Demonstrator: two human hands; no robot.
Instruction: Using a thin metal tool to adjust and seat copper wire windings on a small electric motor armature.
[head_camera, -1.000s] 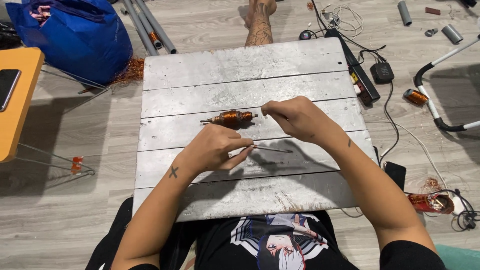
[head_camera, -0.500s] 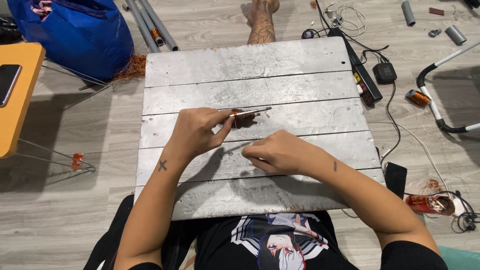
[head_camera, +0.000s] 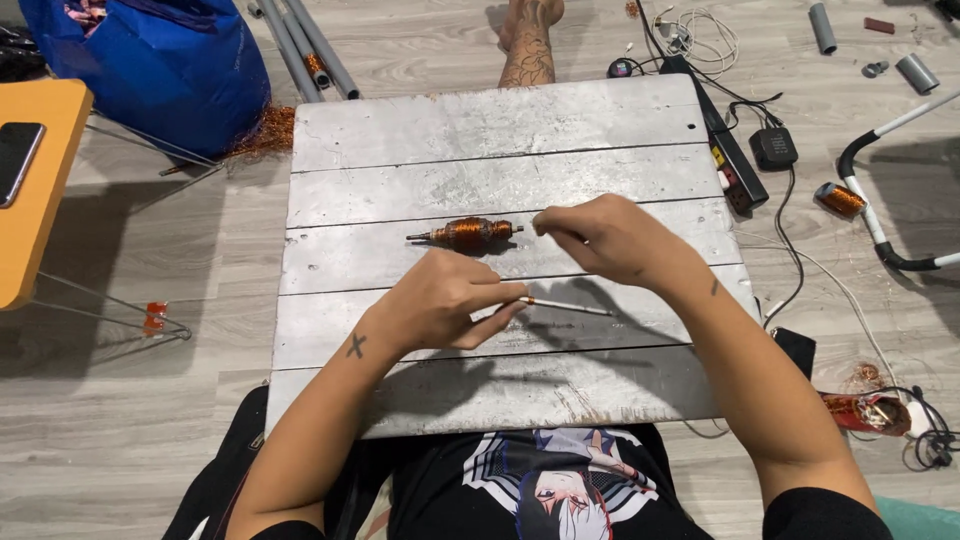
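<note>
1. At the far left an orange table (head_camera: 35, 190) carries a dark phone (head_camera: 18, 160), and a blue bag (head_camera: 160, 60) sits behind it on the floor.
2. A grey plank board (head_camera: 500, 130) lies across the person's lap.
3. The left hand (head_camera: 440, 305) rests low on the board, fingers curled narrowly around the near end of a thin white rod (head_camera: 565, 306), which lies flat and points to the right.
4. A copper-wound armature (head_camera: 468, 233) lies on the board just above the left hand, its shaft ends pointing left and right.
5. The right hand (head_camera: 610, 240) hovers right of the armature, its fingertips pinched together close to the armature's right shaft tip; whether they touch it cannot be told.
6. A black power strip (head_camera: 725, 150) lies along the board's right edge.
</note>
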